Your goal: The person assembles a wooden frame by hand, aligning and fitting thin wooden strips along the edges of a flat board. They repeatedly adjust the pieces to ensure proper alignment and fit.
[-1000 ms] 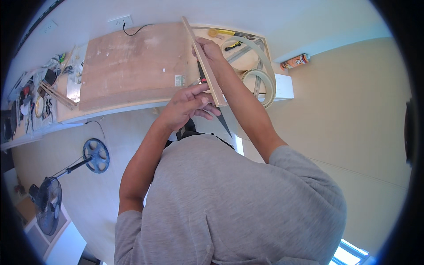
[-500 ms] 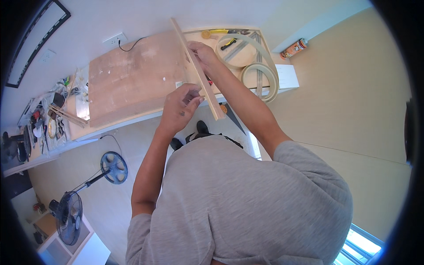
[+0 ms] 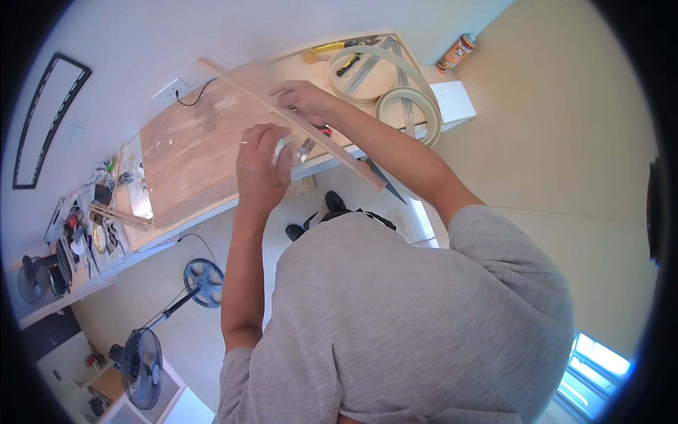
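Note:
My right hand [image 3: 305, 101] grips a long, narrow wooden strip [image 3: 311, 131] from its far side, above the bench. The strip slants from upper left to lower right, its near end past the bench edge. My left hand [image 3: 263, 166] is close to the strip on the near side, its thumb and fingers apart. A small pale greenish item [image 3: 281, 147] shows between thumb and fingers; it seems to lie behind the hand. Beneath both hands is a large reddish-brown board [image 3: 191, 148]. A red and black tool [image 3: 324, 131] is partly hidden under the strip.
Coils of pale edging strip [image 3: 417, 99], metal bars and yellow-handled tools [image 3: 348, 65] lie on the bench's right. A dark pointed blade [image 3: 387, 182] juts over the front edge. Clutter [image 3: 88, 226] covers the left end. A pedestal fan [image 3: 141, 367] stands at lower left.
The wooden strip has tilted, its far end swinging left and its near end right. My left hand has come off the strip and moved left, its fingers opening. The view has turned slightly.

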### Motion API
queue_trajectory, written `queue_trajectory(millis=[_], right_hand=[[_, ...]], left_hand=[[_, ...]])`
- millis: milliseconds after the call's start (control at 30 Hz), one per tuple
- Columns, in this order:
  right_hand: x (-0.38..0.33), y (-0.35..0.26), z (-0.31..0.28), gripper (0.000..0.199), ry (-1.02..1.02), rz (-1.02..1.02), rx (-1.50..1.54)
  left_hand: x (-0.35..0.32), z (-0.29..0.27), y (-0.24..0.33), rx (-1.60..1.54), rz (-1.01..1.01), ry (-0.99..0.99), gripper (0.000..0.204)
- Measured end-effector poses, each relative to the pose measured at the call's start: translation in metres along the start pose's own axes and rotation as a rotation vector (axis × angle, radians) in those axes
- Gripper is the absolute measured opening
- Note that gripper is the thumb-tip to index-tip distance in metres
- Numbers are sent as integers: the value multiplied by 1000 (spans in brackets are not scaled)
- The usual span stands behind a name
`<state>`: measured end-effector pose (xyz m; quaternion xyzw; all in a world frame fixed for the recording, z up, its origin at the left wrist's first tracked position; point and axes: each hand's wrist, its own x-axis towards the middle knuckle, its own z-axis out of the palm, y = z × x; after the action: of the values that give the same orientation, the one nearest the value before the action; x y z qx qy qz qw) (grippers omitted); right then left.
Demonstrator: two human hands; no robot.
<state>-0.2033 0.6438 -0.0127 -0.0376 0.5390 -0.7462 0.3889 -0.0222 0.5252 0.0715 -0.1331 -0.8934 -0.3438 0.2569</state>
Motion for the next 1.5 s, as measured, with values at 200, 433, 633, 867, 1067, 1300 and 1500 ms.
queue_trajectory(millis=[200,433,633,867,1067,1300,1500], right_hand=[[-12,-6,0,24,-203,77,-234],[-8,2,12,27,-554,66,-397],[-38,-23,50,30,-260,-463,-880],[-90,7,43,26,-420,-367,-773],[-70,71,1,25,-248,-30,-481],[-23,79,11,26,301,-126,48],[16,54,3,28,319,-149,32]], left_hand=[[-4,-10,-13,305,-57,-214,51],[-14,-24,-55,575,-175,-385,43],[-59,-43,-88,273,-415,-337,27],[-130,-20,-92,-213,-837,-159,21],[-144,4,-84,-420,-991,-141,23],[-145,28,-72,-527,-1067,-102,30],[-153,38,-64,-416,-1017,-64,29]])
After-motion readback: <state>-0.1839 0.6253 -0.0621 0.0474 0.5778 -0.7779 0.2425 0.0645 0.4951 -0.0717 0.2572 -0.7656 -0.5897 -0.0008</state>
